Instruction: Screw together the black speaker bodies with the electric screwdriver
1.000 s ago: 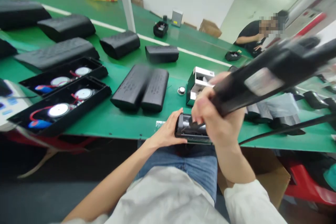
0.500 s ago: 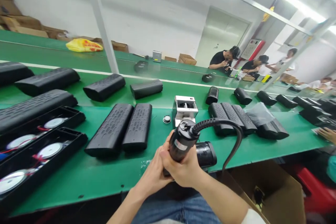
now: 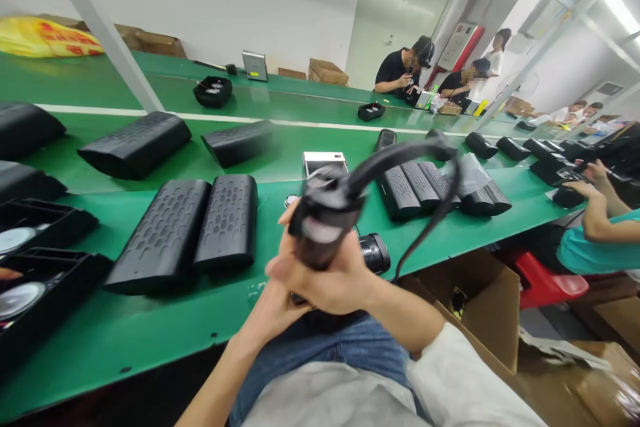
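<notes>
Green surface (image 3: 150, 340) runs along the room, carrying rows of black speaker casings (image 3: 225, 223). Over its near edge, the person's right hand (image 3: 325, 287) is closed around a black corded tool (image 3: 325, 227), and the left hand (image 3: 265, 310) grips the same tool from below and behind. Its cord (image 3: 395, 150) arcs off to the right. A black cylinder (image 3: 375, 253) lies on the surface just beyond the hands, and a white box (image 3: 323, 163) sits farther back.

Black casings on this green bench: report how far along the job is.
Apparently done: closed black casings lie along the bench. In hand: an electric screwdriver gripped by the right hand and left hand. Left: open trays show exposed round drivers.
</notes>
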The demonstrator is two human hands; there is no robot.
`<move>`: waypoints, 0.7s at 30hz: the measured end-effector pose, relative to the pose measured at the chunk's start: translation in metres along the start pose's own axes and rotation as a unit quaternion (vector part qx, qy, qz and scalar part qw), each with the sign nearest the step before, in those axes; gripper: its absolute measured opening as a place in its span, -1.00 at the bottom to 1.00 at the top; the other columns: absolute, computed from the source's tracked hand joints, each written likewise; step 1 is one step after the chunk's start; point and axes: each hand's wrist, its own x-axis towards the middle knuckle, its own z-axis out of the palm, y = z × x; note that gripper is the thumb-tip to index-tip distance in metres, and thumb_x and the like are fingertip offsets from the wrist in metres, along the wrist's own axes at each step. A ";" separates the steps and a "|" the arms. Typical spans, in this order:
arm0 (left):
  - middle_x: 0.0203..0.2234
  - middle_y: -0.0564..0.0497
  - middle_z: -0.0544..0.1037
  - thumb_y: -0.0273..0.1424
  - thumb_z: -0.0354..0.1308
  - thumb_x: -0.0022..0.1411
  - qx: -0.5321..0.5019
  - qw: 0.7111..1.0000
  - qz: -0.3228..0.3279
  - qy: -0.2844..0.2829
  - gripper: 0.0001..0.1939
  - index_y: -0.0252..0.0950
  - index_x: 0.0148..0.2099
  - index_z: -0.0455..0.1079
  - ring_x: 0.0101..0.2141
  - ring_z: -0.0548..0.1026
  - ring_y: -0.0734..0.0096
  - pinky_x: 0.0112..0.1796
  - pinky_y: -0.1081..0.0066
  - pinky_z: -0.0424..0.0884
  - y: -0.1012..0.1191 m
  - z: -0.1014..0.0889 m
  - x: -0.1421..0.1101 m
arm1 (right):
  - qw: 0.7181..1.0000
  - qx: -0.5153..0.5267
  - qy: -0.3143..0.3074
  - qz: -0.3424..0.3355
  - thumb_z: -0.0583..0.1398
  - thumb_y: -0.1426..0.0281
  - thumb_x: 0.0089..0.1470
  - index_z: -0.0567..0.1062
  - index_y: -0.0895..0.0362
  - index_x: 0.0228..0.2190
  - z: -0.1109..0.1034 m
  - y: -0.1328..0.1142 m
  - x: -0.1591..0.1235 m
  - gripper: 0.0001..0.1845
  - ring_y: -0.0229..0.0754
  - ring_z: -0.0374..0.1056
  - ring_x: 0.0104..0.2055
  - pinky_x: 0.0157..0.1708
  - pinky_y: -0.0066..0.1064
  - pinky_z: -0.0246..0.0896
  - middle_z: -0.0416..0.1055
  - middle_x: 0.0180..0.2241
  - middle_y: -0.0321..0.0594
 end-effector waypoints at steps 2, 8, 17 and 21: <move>0.48 -0.37 0.43 -0.22 0.66 0.21 -0.008 1.000 -0.004 -0.015 0.33 -0.08 0.77 -0.08 0.45 0.52 -0.43 0.39 -0.36 0.54 -0.002 0.000 -0.003 | 0.999 0.028 0.007 -0.041 0.52 0.12 0.34 0.36 -0.05 0.05 -0.017 -0.026 0.012 -0.48 -0.31 0.27 -0.61 -0.53 -0.41 0.40 0.37 -0.47 -0.54; 0.57 -0.34 0.29 -0.28 0.69 0.20 -0.019 0.998 -0.030 -0.045 0.49 0.04 0.79 -0.33 0.54 0.40 -0.34 0.50 -0.28 0.44 -0.003 0.001 -0.008 | 0.945 -0.166 0.215 -0.182 0.55 0.12 0.28 0.43 -0.13 -0.01 -0.100 -0.018 0.076 -0.53 -0.27 0.23 -0.59 -0.55 -0.32 0.30 0.32 -0.49 -0.51; 0.58 -0.33 0.28 -0.29 0.69 0.22 -0.026 0.998 -0.033 -0.053 0.52 0.07 0.79 -0.38 0.56 0.38 -0.33 0.51 -0.29 0.40 0.001 -0.002 -0.008 | 0.931 -0.245 0.194 -0.190 0.42 -0.19 0.40 0.40 -0.12 0.02 -0.144 0.070 0.111 -0.47 -0.28 0.33 -0.53 -0.45 -0.33 0.33 0.32 -0.43 -0.49; 0.57 -0.34 0.30 -0.27 0.69 0.23 -0.028 0.998 -0.035 -0.054 0.50 0.06 0.79 -0.39 0.54 0.40 -0.33 0.50 -0.29 0.42 0.004 -0.003 -0.007 | 0.929 -0.254 0.197 -0.182 0.38 -0.26 0.38 0.42 -0.06 0.04 -0.145 0.079 0.116 -0.38 -0.35 0.31 -0.56 -0.44 -0.37 0.29 0.33 -0.43 -0.52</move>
